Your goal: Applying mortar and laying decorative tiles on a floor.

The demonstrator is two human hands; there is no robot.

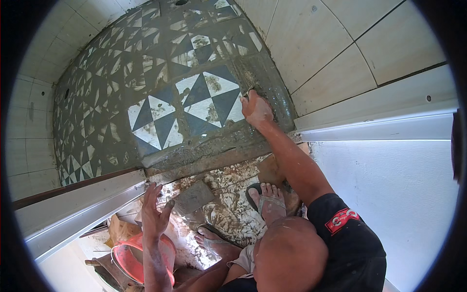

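Observation:
My right hand [256,107] reaches down to the right side of the tiled floor, beside the wall. Its fingers are closed, and whatever they pinch is hidden or too small to name. Just left of it lies a black-and-white patterned tile [212,103] with brownish smears. A second patterned tile [154,124], wiped mostly bare, sits further left. Wet grey grout [265,75] coats the floor strip around my right hand. My left hand [155,214] hangs near the left door frame with its fingers apart, holding nothing.
Grey grout smears the tiled floor [99,124] beyond. A raised threshold [204,156] crosses the doorway between white frames [379,127]. My sandalled foot [272,203] stands on stained ground beside a grey slab [193,198]. A red bucket [166,253] is at lower left.

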